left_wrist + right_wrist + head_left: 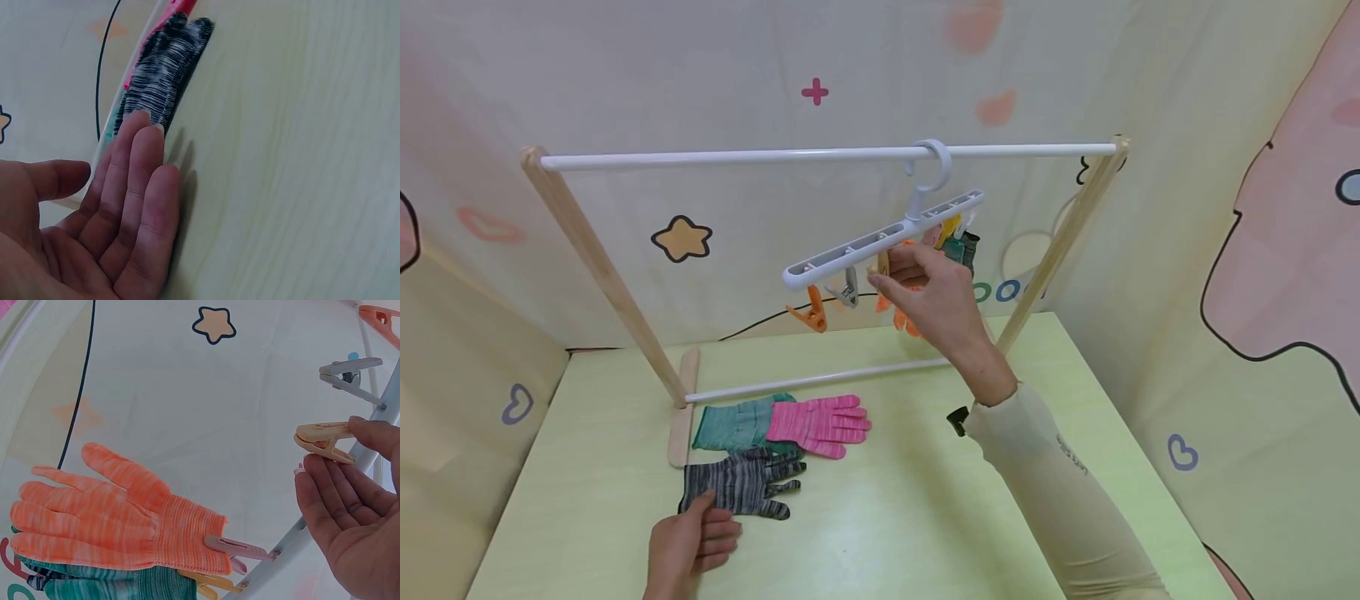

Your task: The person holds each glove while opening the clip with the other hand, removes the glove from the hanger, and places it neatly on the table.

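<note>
My right hand (936, 292) is raised to a white clip hanger (850, 257) and pinches a beige clothespin (324, 439) between thumb and fingers. An orange glove (119, 515) hangs from a pink clothespin (240, 547); a teal glove (125, 584) hangs behind it by a yellow one. A grey clothespin (847, 288) and an orange clothespin (811, 311) dangle from the hanger's near end, holding nothing. Low at the left, my left hand (688, 542) has its fingers extended beside a black-and-grey glove (741, 485) lying flat; whether they touch is hard to tell.
The hanger hooks over the top white rod (737, 157) of a wooden-legged rack. A lower rod (820, 379) runs near the table's back. Pink (820, 425) and green (737, 423) gloves overlap on the table (880, 533). Printed curtains (700, 83) enclose the back and sides.
</note>
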{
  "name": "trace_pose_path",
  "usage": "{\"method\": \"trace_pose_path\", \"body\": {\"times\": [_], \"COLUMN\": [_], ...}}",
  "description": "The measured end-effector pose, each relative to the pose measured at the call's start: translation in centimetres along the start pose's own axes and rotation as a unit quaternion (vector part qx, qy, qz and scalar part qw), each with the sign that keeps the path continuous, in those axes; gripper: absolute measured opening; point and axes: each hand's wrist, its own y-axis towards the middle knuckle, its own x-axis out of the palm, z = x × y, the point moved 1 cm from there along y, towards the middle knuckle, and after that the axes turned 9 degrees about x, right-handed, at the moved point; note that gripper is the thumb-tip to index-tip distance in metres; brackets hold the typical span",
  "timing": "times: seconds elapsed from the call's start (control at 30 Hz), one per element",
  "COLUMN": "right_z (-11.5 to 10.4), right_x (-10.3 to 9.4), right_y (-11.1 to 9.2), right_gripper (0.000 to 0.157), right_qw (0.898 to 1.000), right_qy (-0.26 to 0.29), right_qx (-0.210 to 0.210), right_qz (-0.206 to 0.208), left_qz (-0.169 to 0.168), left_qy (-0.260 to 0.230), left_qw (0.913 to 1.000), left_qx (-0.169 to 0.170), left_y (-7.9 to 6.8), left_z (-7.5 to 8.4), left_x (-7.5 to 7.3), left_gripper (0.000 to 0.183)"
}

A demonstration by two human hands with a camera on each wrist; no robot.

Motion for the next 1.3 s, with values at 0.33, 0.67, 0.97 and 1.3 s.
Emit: {"method": "trace_pose_path", "body": {"times": [0.33,0.67,0.97,1.3], "right_z": [0.3,0.5,0.7,1.3], "right_x": [-0.3,-0.3,-0.4,-1.3], "right_y": [-0.1,-0.1,-0.1,-0.2], "right_gripper": [0.034,0.035,0.035,0.033], "right_qw": [1.000,1.000,1.000,0.999], "right_qy": [-0.006,0.008,0.018,0.028], "right_qx": [-0.001,-0.013,-0.014,-0.028], "right_qz": [-0.005,-0.013,-0.014,0.012], "left_qz": [-0.028,-0.022,-0.043,-0.069], "left_qy": [-0.040,-0.035,-0.034,-0.003], "left_qw": [0.9988,0.9941,0.9773,0.9628], "left_qx": [0.003,0.101,0.205,0.261], "left_y": [0.0,0.7,1.1,1.6], "left_z": [0.7,3.0,5.3,7.8], "left_x": [-0.1,1.5,3.9,5.9], "left_gripper": [0.055,0.064,0.057,0.049]}}
